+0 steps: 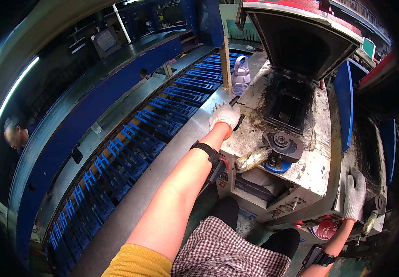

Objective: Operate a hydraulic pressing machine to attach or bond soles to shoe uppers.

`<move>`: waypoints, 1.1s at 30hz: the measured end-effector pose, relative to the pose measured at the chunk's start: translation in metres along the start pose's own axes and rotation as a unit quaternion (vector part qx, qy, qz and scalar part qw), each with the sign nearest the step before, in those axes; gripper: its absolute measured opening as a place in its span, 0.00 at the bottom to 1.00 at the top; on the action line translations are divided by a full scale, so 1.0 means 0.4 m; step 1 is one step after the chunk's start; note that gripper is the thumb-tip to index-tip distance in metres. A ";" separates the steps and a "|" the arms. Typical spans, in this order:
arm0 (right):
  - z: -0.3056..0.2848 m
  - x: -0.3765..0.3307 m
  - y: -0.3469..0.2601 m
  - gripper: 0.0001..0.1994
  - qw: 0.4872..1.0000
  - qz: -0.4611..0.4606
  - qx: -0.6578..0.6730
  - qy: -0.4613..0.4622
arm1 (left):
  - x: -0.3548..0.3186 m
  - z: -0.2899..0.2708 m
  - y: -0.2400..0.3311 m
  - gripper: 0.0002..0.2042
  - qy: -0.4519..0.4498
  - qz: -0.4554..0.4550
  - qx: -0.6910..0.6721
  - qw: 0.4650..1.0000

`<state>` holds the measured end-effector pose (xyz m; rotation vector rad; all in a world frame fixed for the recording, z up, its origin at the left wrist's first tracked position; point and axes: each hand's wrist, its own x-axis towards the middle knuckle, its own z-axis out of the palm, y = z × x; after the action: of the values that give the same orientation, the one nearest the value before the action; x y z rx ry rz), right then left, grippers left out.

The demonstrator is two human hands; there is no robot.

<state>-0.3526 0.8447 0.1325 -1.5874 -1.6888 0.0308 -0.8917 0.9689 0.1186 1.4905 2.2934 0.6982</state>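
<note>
My left hand [224, 115], in a white knit glove, is at the left edge of a worn, stained machine top [250, 122]. Its fingers curl around a dark slim object [234, 100], whose tip sticks out beyond them; its kind is unclear. Off to the right, my right hand [355, 196], gloved the same way, lies with fingers stretched out on a second machine's edge. Between them stands a dark metal clamp-like fixture [281, 144] on a blue base, with a wrapped handle [253, 159]. Behind it, a hinged lid [301, 41] is raised above a black recessed mould [291, 104].
A lilac bottle [241, 74] stands beside a wooden post [226, 62]. Along the left runs a metal ledge [162, 161] and a conveyor with blue bars [130, 136]. Another person [17, 131] is at the far left. Blue panels [344, 106] stand between the machines.
</note>
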 end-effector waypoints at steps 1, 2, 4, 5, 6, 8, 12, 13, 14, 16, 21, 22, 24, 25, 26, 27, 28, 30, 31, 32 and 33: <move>-0.001 0.001 0.001 0.15 1.000 0.005 -0.001 -0.014 | -0.001 -0.001 -0.002 0.40 0.005 -0.002 -0.007 1.000; -0.002 0.001 0.001 0.16 1.000 0.010 -0.003 -0.027 | -0.002 -0.001 -0.004 0.40 0.005 -0.003 -0.007 1.000; 0.001 0.002 0.002 0.16 1.000 0.009 -0.003 -0.028 | -0.004 -0.002 -0.006 0.40 0.008 -0.002 -0.001 1.000; 0.002 0.002 0.002 0.16 1.000 0.010 -0.004 -0.028 | -0.003 -0.002 -0.006 0.40 0.008 -0.002 -0.001 1.000; 0.003 0.002 0.004 0.16 1.000 0.009 -0.004 -0.029 | -0.002 -0.002 -0.008 0.40 0.009 0.001 0.007 1.000; 0.005 0.003 0.009 0.16 1.000 0.003 -0.008 -0.029 | -0.001 -0.002 -0.010 0.40 0.011 0.003 0.015 1.000; -0.002 0.001 0.002 0.16 1.000 0.011 -0.005 -0.028 | 0.002 0.003 -0.004 0.40 0.003 0.004 0.014 1.000; -0.003 0.000 0.003 0.16 1.000 0.010 -0.006 -0.028 | 0.005 0.006 -0.004 0.40 0.002 0.003 0.013 1.000; -0.005 0.000 0.004 0.16 1.000 0.008 -0.008 -0.027 | 0.005 0.014 -0.001 0.40 0.001 0.004 0.012 1.000; 0.004 0.002 0.007 0.16 1.000 0.009 -0.004 -0.029 | 0.004 0.031 -0.012 0.30 0.106 0.005 0.086 0.991; 0.005 0.002 0.001 0.16 0.999 0.012 -0.008 -0.031 | 0.003 0.006 -0.015 0.34 0.051 0.012 0.057 0.997; 0.003 0.000 0.006 0.16 1.000 0.010 -0.006 -0.018 | -0.002 0.000 -0.003 0.40 -0.002 0.007 0.010 1.000; 0.002 -0.001 0.009 0.16 1.000 0.007 -0.002 -0.006 | -0.012 -0.006 0.010 0.40 -0.001 0.006 0.007 1.000; 0.003 0.000 0.008 0.16 1.000 0.007 0.000 -0.007 | -0.015 -0.009 0.009 0.40 0.002 0.002 0.006 1.000; 0.002 0.000 0.007 0.16 1.000 0.007 0.002 -0.009 | -0.017 -0.011 0.010 0.40 0.002 0.002 0.006 1.000; 0.002 0.000 0.002 0.16 1.000 0.006 0.003 -0.009 | -0.019 -0.013 0.007 0.40 0.005 0.003 0.009 1.000; 0.000 -0.001 -0.006 0.16 1.000 0.008 -0.005 -0.019 | -0.021 -0.015 0.006 0.40 0.008 0.004 0.013 1.000; 0.002 -0.001 -0.007 0.16 0.999 0.010 -0.015 -0.028 | -0.023 -0.015 0.004 0.40 0.009 0.002 0.010 1.000; 0.007 -0.001 0.000 0.16 1.000 0.007 -0.009 -0.016 | -0.023 -0.014 0.004 0.40 0.010 0.001 0.007 1.000; 0.010 -0.001 0.005 0.16 1.000 0.004 -0.003 -0.004 | -0.023 -0.013 0.005 0.40 0.009 0.001 0.007 1.000; 0.010 -0.001 0.006 0.16 1.000 0.004 -0.002 -0.003 | -0.021 -0.013 0.004 0.40 0.009 0.002 0.010 1.000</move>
<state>-0.3529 0.8469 0.1283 -1.5986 -1.6891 0.0367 -0.8898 0.9606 0.1237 1.5045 2.3173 0.6936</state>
